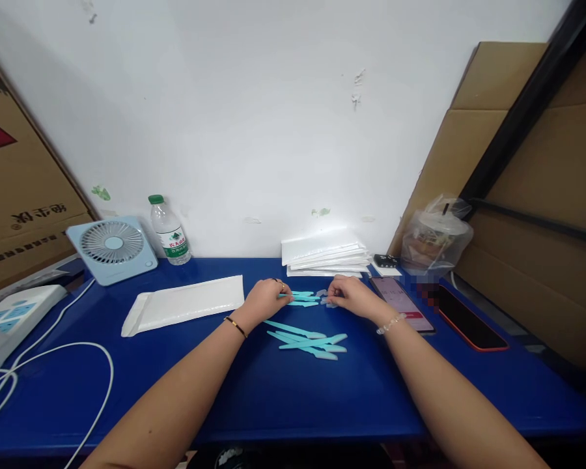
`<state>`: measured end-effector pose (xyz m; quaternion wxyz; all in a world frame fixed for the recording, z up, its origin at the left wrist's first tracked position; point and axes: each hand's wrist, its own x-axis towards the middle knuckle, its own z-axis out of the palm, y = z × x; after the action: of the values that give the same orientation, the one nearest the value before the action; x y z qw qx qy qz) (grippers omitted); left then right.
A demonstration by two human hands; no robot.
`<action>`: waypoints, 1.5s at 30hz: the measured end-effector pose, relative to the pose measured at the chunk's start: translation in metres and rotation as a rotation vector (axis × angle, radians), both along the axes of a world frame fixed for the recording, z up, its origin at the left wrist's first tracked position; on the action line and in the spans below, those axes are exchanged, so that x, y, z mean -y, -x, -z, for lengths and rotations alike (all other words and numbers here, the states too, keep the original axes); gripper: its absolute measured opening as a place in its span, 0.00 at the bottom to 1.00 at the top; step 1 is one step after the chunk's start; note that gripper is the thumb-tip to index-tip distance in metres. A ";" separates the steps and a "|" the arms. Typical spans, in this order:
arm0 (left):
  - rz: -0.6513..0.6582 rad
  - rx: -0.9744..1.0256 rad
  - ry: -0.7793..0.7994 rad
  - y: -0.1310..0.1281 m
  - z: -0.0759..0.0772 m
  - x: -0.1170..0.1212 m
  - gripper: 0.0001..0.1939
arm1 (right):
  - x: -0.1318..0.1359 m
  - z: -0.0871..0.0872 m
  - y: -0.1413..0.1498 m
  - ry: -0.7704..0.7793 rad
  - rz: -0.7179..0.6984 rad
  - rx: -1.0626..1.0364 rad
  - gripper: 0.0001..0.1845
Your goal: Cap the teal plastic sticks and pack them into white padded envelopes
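Note:
My left hand (268,299) is closed, its thumb and fingers pinching the handle end of a turquoise eyebrow razor (312,298). More razors of the same kind lie beside that one. Small clear plastic caps (322,294) are at the fingertips of my right hand (352,296), which is curled in a pinch on one of them; the fingers partly hide it. Nearer to me, several turquoise eyebrow razors (305,342) lie crossed in a loose pile on the blue table (254,397).
A white padded envelope (190,304) lies left of my hands, and a stack of them (325,255) sits against the wall. Two phones (407,306) lie at right, near a bagged drink cup (434,238). At left are a fan (112,251), a water bottle (170,234) and a white cable (110,365).

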<state>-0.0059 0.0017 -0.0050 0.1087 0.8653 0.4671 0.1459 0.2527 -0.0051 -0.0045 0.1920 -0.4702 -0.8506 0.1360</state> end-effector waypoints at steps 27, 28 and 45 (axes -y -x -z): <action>-0.026 -0.016 -0.065 -0.002 -0.009 0.003 0.12 | -0.004 0.000 -0.004 -0.028 0.068 -0.016 0.12; 0.017 -0.003 -0.035 -0.003 -0.011 0.007 0.13 | -0.002 -0.001 -0.004 -0.034 0.050 -0.028 0.12; 0.142 0.005 0.305 -0.010 -0.010 0.018 0.10 | 0.018 -0.021 -0.006 0.455 -0.295 -0.042 0.15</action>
<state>0.0038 -0.0166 0.0051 0.2500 0.8693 0.4211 0.0673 0.2583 -0.0230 0.0163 0.0774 -0.3694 -0.8533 0.3598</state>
